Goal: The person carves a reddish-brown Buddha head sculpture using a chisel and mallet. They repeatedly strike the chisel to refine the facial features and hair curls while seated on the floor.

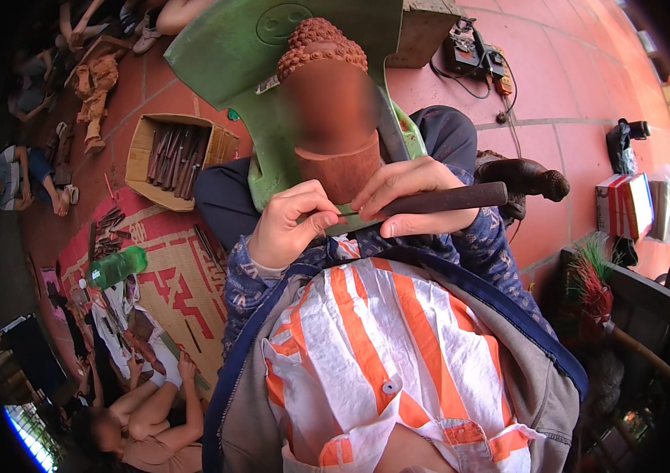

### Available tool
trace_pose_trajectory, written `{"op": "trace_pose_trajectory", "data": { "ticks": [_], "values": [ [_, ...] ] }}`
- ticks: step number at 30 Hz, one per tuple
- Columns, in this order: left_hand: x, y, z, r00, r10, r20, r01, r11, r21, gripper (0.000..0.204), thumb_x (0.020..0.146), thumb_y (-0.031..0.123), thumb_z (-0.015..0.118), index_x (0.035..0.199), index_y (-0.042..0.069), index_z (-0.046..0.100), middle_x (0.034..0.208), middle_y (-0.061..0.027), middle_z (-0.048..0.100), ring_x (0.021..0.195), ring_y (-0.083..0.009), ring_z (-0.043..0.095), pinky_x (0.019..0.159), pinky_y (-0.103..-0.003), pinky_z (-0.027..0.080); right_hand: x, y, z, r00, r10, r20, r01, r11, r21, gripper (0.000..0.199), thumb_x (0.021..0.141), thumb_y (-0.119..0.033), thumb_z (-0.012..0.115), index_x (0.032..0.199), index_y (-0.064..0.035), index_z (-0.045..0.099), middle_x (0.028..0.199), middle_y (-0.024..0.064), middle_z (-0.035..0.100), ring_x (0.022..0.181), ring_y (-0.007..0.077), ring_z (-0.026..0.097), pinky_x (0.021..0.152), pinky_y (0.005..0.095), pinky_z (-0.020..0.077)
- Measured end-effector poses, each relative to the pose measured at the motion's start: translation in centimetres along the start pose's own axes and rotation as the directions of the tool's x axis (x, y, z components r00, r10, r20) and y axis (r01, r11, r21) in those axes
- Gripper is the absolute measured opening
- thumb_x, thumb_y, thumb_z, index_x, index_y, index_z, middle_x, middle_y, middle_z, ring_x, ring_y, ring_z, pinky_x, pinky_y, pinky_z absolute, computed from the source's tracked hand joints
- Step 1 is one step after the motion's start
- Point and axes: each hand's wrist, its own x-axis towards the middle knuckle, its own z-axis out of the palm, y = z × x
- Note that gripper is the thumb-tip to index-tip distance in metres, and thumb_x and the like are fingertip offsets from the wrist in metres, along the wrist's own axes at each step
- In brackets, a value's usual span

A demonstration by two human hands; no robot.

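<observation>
Head view: both hands point(350, 213) closed around chisel point(437, 199)

Dark-handled chisel point(429, 201) against reddish wooden carving point(327, 110)

Cardboard toolbox point(146, 150), green bottle point(118, 266), woven mat point(185, 292)

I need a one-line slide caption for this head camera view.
Both hands guide a dark-handled chisel against the base of a reddish wooden bust on the person's lap.
</observation>
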Motion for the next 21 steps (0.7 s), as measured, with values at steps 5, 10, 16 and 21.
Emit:
{"op": "trace_pose_trajectory", "data": {
  "ticks": [5,10,16,21],
  "values": [
    [0.4,-1.2,0.4,0.968,-0.016,-0.251,-0.005,0.996,-0.084,0.021,0.085,0.017,0.066,0.095,-0.001,0.061,0.084,-0.0037,0.052,0.073,-0.0091,0.053,0.065,-0.021,0.045,0.4,-1.2,-1.2,0.995,0.094,-0.010,-0.094,0.996,-0.003,0.026,0.084,-0.020,0.067,0.088,0.0054,0.065,0.094,0.0217,0.066,0.088,0.0290,0.065,0.076,0.0346,0.0501],
    [1.6,-3.1,0.4,0.810,0.000,-0.586,0.136,0.973,0.189,0.091,0.069,0.042,0.078,0.134,-0.001,0.032,0.121,-0.0157,0.044,0.115,-0.0259,0.044,0.095,-0.037,0.039,2.2,-3.5,-5.0,0.983,0.145,-0.109,-0.164,0.969,-0.186,0.042,0.087,-0.038,0.060,0.087,0.0033,0.061,0.102,0.0217,0.065,0.098,0.0298,0.062,0.085,0.0375,0.0468],
    [3.8,-5.4,2.1,0.847,-0.100,-0.522,0.190,0.974,0.121,0.121,0.058,0.038,0.086,0.141,-0.005,0.009,0.133,-0.0286,0.030,0.126,-0.0400,0.034,0.103,-0.045,0.033,7.2,-3.5,-8.6,0.994,0.093,-0.061,-0.111,0.870,-0.481,0.027,0.091,-0.026,0.057,0.085,0.0001,0.061,0.090,0.0125,0.063,0.097,0.0215,0.055,0.085,0.0348,0.0392],
    [4.3,-6.0,2.7,0.842,-0.042,-0.537,0.148,0.977,0.155,0.118,0.060,0.036,0.084,0.141,-0.004,0.009,0.133,-0.0292,0.030,0.124,-0.0419,0.035,0.102,-0.045,0.035,10.0,-3.8,-9.0,0.979,0.199,0.045,-0.146,0.837,-0.527,0.022,0.092,-0.014,0.051,0.079,0.0028,0.057,0.102,0.0187,0.065,0.122,0.0320,0.048,0.105,0.0417,0.0313]
  ]
}}
